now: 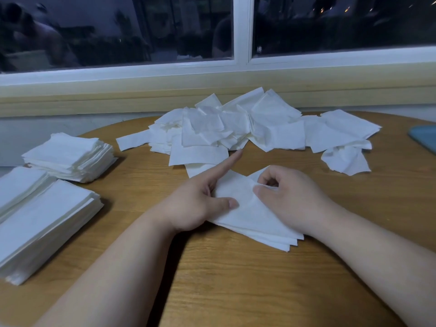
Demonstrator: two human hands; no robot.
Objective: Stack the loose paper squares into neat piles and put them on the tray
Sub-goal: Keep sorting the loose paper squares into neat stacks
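About half done: a loose heap of crumpled white paper squares (236,128) remains. Left of it sit neat white paper piles (70,156). Just in front, the left hand (198,204) and right hand (287,197) pinch a thin white paper stack (250,218). The teal edge (424,138) right of the heap may be the tray, with nothing visibly on it.

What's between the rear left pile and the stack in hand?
From the rear left pile, bare table only, up to the left hand holding the stack; head view.
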